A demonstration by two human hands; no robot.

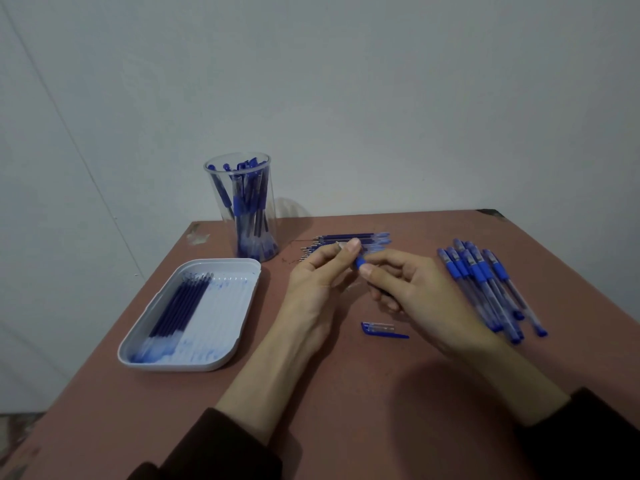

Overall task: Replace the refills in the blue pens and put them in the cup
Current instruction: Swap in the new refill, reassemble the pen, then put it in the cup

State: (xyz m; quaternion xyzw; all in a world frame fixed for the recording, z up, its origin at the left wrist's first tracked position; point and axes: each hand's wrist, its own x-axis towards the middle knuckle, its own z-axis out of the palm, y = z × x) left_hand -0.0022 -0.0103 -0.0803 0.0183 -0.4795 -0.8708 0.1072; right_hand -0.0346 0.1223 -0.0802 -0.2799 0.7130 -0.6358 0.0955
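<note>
Table [346, 393] of reddish brown bore a white tray [173, 367] of dark refills [180, 306] at left, a clear cup [216, 188] of blue pens behind it, and loose pens [485, 282] at right. Left hand [318, 271] pinched the tip end of a blue pen [360, 262]. Right hand [408, 282] curled round its barrel, fingers hiding most of it, just before a row of refills [346, 239]. A cap [381, 330] lay nearer.

Left hand [313, 284], right hand [415, 289]: fingers [354, 247] curled
</note>
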